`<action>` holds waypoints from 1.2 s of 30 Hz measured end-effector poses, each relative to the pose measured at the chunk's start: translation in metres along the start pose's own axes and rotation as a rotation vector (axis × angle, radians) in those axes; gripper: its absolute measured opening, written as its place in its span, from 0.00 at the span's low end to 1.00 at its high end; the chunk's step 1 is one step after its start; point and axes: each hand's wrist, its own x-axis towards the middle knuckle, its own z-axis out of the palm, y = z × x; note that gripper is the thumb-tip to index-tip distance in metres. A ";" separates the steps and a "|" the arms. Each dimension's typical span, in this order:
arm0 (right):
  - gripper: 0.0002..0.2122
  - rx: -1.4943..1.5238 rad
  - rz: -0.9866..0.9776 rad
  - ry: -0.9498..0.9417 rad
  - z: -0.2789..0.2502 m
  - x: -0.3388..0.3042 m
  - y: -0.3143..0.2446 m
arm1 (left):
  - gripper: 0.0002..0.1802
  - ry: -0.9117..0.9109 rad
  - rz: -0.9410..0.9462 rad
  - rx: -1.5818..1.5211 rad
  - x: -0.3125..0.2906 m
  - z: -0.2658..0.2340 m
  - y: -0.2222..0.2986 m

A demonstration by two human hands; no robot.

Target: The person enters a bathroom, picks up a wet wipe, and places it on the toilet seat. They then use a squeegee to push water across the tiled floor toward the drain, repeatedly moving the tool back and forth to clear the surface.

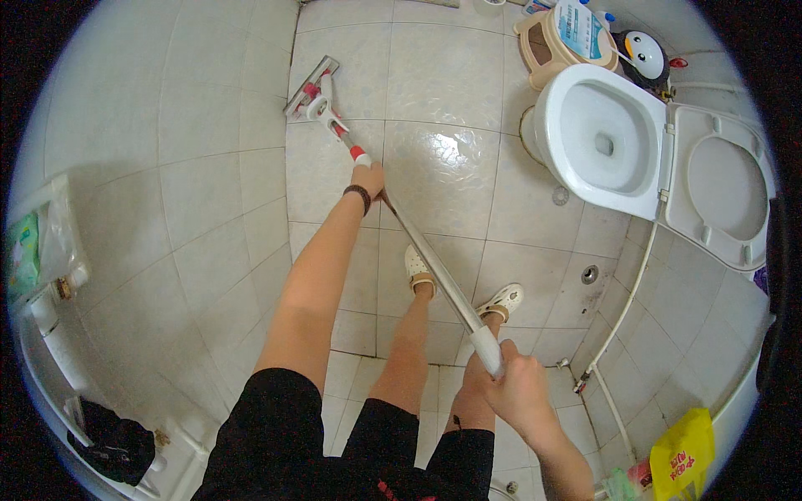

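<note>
Glossy pale ceramic floor tiles (447,75), bathroom. Far left: crumpled black bundle (113,442), dim at the lens rim, kind hard to make out. Long-handled mop (436,265), silver metal pole, red-and-white collar, narrow grey head near the foot of the left wall — underside hidden. Left hand (368,179): arm outstretched, fingers wrapped round the pole below the collar. Right hand (520,386): lower, fingers clenched about the white end grip — pole tip concealed. Right: white oval toilet (551,159), lid raised.
</note>
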 end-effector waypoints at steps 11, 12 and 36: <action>0.13 -0.454 0.046 -0.037 -0.082 -0.067 0.053 | 0.17 -0.274 -0.069 -0.158 -0.094 0.051 -0.094; 0.13 -0.461 0.079 -0.019 -0.089 -0.076 0.064 | 0.17 -0.308 -0.152 -0.233 -0.110 0.067 -0.087; 0.10 -0.040 0.523 0.132 -0.096 -0.253 0.244 | 0.09 -0.793 -0.463 -0.521 -0.278 0.270 -0.116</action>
